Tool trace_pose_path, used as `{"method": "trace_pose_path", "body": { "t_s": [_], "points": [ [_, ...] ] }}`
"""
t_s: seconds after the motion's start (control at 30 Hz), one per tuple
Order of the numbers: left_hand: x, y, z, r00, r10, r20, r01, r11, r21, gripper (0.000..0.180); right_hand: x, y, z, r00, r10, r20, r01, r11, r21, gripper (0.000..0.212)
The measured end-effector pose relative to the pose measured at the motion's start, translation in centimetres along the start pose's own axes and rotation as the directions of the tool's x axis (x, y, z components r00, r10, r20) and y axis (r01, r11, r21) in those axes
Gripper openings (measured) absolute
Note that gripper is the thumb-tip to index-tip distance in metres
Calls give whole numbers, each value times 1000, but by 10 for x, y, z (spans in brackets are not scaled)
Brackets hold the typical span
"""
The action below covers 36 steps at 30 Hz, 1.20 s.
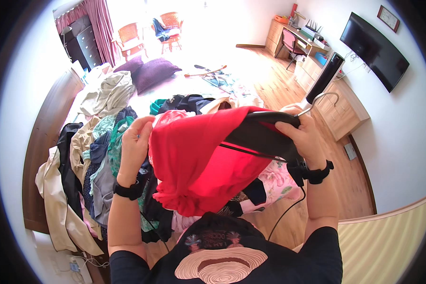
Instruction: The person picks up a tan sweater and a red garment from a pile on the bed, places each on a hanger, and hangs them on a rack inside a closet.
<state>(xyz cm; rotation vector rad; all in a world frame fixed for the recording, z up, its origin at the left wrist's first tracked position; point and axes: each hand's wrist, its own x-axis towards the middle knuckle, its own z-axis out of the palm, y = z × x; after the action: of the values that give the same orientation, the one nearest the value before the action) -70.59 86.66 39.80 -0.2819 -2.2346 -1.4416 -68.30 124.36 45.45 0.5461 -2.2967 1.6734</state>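
Cloth of a bright red garment (189, 156) hangs between the two hands, in front of the chest, draped partly over a black hanger (265, 137). The left hand (135, 146) has its fingers drawn together at the red garment's left edge, thumb and fingertips seeming to pinch the fabric. The right hand (305, 135) is closed around the hanger at the red garment's right end, thumb laid on the black part, with the bent metal hook (329, 93) rising beside the fingers.

As far as can be judged, the hanging of this piece is partway done: the cloth covers the hanger's left portion, while the right portion lies bare and the cloth does not sit evenly. How far the hanger reaches inside is hidden.

Much seems left besides. Left of the red garment, beige trousers (64, 208) and a green garment (118, 137) lie in a loose heap, with no hanger visible in them. Beyond the red garment are dark clothes (189, 103), and farther off, a purple cushion (154, 73) and some loose hangers (213, 72). Pink floral bedding (277, 182) shows just below its right side.
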Motion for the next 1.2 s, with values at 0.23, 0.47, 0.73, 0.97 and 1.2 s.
{"method": "trace_pose_path", "body": {
  "t_s": [0.23,0.47,0.73,0.97,1.2],
  "points": [
    [27,82,7,864,401,305,-488,814,314,40,41,-16,20,997,-62,38,64,996,-67,22],
    [58,87,-11,866,309,392,-462,794,394,19,60,-50,30,982,-6,188,13,999,-34,21],
    [85,118,-79,913,154,378,-298,884,360,16,50,-11,-23,853,3,523,-172,946,276,46],
    [97,148,-97,903,125,411,-277,901,334,17,-1,86,34,830,263,492,-390,904,174,46],
    [76,172,-152,964,81,254,-200,850,488,21,13,117,147,684,-36,729,-188,956,224,66]
  ]
}}
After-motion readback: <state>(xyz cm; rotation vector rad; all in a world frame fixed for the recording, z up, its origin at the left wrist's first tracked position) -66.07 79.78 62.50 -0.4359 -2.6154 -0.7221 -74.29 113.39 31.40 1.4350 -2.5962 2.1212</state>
